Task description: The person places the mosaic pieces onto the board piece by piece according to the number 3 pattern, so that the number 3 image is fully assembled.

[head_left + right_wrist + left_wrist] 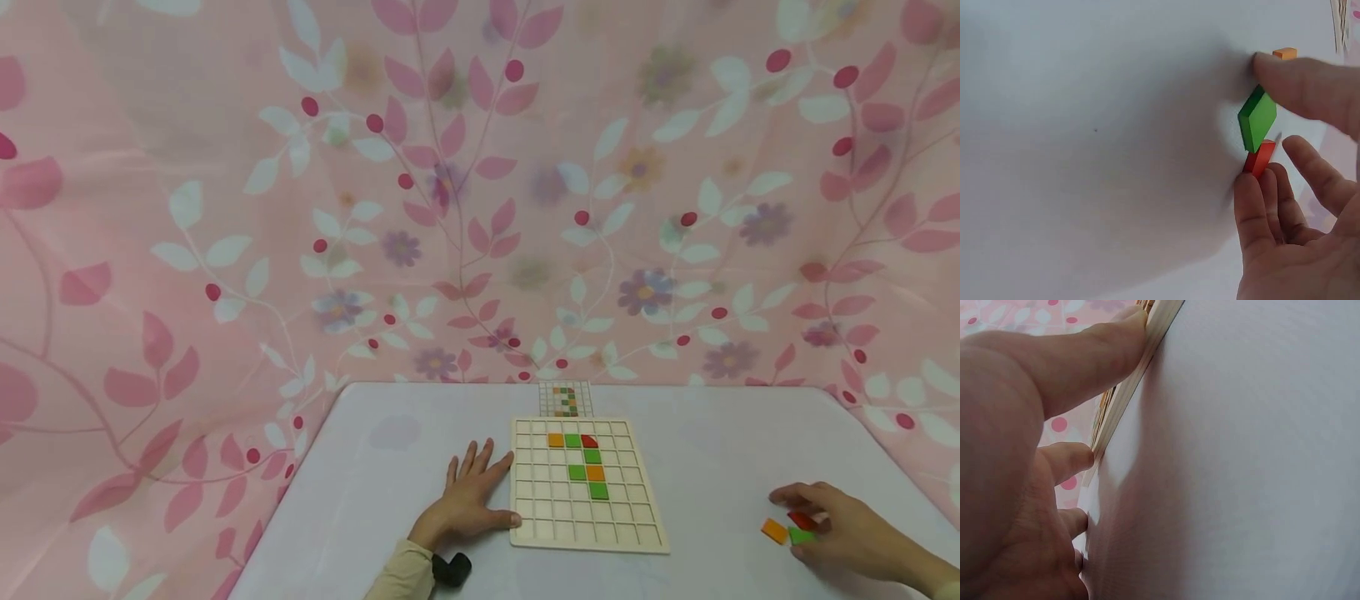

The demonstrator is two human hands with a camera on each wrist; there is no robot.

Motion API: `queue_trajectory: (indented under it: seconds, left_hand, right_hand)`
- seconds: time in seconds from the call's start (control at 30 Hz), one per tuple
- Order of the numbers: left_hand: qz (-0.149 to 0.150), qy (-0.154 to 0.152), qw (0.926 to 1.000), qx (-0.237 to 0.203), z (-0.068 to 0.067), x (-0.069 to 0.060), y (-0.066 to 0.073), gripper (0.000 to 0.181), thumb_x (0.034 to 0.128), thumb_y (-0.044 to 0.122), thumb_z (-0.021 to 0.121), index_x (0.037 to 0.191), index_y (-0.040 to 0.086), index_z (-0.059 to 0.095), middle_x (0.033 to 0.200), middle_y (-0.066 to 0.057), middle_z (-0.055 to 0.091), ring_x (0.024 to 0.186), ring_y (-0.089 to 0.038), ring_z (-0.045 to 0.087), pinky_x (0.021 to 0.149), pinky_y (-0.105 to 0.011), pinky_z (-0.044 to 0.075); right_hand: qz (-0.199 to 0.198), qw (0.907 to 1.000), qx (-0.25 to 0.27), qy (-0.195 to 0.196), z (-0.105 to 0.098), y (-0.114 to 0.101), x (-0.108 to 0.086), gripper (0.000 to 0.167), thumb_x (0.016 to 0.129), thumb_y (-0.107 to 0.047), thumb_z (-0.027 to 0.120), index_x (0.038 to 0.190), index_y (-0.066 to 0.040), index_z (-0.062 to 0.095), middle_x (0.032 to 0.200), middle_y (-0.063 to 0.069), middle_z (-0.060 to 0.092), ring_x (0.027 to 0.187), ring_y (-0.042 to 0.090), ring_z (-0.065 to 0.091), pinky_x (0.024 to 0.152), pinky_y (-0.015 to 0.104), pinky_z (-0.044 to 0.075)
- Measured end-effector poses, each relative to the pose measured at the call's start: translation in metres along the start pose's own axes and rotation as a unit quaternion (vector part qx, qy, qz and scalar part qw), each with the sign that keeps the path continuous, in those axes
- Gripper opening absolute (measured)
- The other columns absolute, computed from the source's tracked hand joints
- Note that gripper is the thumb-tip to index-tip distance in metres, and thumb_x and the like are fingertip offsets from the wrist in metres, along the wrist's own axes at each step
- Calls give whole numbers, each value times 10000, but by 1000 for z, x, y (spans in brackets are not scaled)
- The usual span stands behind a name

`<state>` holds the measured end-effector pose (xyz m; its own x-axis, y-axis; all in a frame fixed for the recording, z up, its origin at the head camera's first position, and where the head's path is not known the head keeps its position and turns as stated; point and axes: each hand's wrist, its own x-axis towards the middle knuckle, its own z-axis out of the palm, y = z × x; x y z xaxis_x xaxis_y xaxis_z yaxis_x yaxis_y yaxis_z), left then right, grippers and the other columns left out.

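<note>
A pale wooden grid board lies on the table, with orange, green and red tiles in several of its squares. My left hand is spread beside it, its thumb and index finger touching the board's left edge. Off to the right, my right hand is low over three loose tiles. In the right wrist view its thumb is at a green tile and its fingertips touch a red tile. An orange tile lies just left of them, partly hidden behind the thumb in the right wrist view.
A small printed card with a grid of coloured squares lies behind the board. Near my left wrist is a black object. The white table ends at a pink floral curtain.
</note>
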<state>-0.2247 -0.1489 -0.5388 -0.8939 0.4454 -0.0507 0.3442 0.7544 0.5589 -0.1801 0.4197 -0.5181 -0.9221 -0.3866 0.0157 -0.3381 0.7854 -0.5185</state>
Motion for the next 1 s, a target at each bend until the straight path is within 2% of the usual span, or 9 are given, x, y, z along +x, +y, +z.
queue_trajectory:
  seconds: [0.13,0.2,0.3,0.43,0.53,0.63,0.73,0.87,1.0]
  left_hand:
    - [66,0,10000,-38,-1,0,-2,1001,870,569,811,1665,153,368,1773,-228,120,1638,-500,3,1240,-761,-18]
    - [101,-3,9999,-68,-1,0,-2,1003,870,569,811,1665,148,367,1771,-236,120,1633,-512,-1,1232,-769,-25]
    - [108,9,9999,-70,-2,0,-1,1002,869,565,814,1663,147,369,1770,-238,124,1633,-513,2,1234,-767,-25]
    - [54,23,10000,-15,-1,0,0,992,868,547,823,1661,152,377,1772,-229,130,1639,-495,19,1244,-757,-7]
    - [22,5,10000,32,1,-1,1,993,869,544,823,1665,159,369,1774,-225,122,1642,-486,19,1246,-754,0]
    - [12,25,10000,39,1,0,0,995,870,544,822,1666,160,366,1775,-220,119,1644,-482,14,1249,-751,-1]
    - [45,41,10000,0,0,0,0,996,869,543,825,1664,151,370,1773,-226,125,1642,-489,16,1244,-758,0]
    - [73,32,10000,-5,0,0,0,992,871,541,825,1662,148,373,1772,-227,133,1641,-491,23,1241,-762,6]
    - [55,2,10000,42,1,2,-2,995,872,551,819,1665,156,367,1774,-221,130,1643,-484,20,1245,-756,6]
  right_hand:
    - [-270,9994,-30,195,0,5,-2,395,862,-144,878,1195,-43,692,1071,-47,718,929,-174,539,711,146,521]
    - [-326,9989,-154,315,1,7,-2,338,858,-145,881,1135,-63,707,1023,-78,722,900,-155,556,696,154,524]
    - [27,9991,-340,247,2,6,0,305,880,-214,871,1106,-85,712,1005,-68,725,861,-142,555,702,165,535]
    - [630,9974,-355,-62,1,4,0,376,891,-333,860,1127,-78,716,1077,-16,746,850,-140,561,721,176,541]
    - [776,9963,-71,-372,-3,6,-2,405,886,-257,859,1183,-33,699,1149,51,749,879,-160,565,738,171,543]
    - [835,9950,94,-537,-7,9,-4,385,870,-96,819,1214,10,682,1184,108,744,890,-162,567,763,186,571]
    - [891,9950,-92,-435,-8,10,-5,341,860,-25,794,1186,-2,697,1151,99,758,854,-136,574,761,183,580]
    - [902,9948,-440,-168,-6,9,-5,270,875,-67,825,1125,-53,721,1070,29,763,795,-103,565,720,164,561]
    - [1040,9929,-567,-100,0,8,-3,232,890,-114,829,1086,-83,709,995,-39,721,763,-88,529,700,171,553]
